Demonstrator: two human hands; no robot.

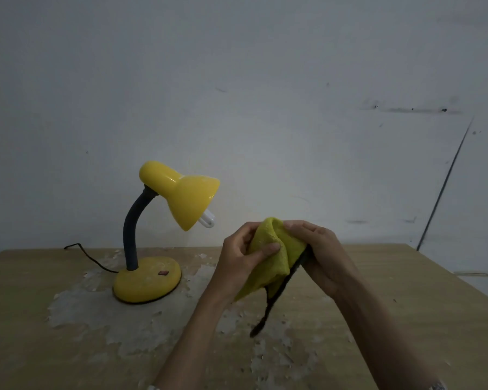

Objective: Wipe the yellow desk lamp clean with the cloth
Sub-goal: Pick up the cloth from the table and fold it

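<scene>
Just one view here, a wide-angle head cam looking forward and slightly down from the person's own height. It sits close over the worn wooden tabletop [406,305], which fills the lower third of the frame, and faces a plain pale wall [265,80] filling everything above. Edges bend a bit.

We count one yellow desk lamp [164,220] with one white bulb [208,220] and one black cord [90,257], one yellow cloth [271,263], two hands, left hand [237,260] and right hand [321,249], and one worktop [40,319].
</scene>
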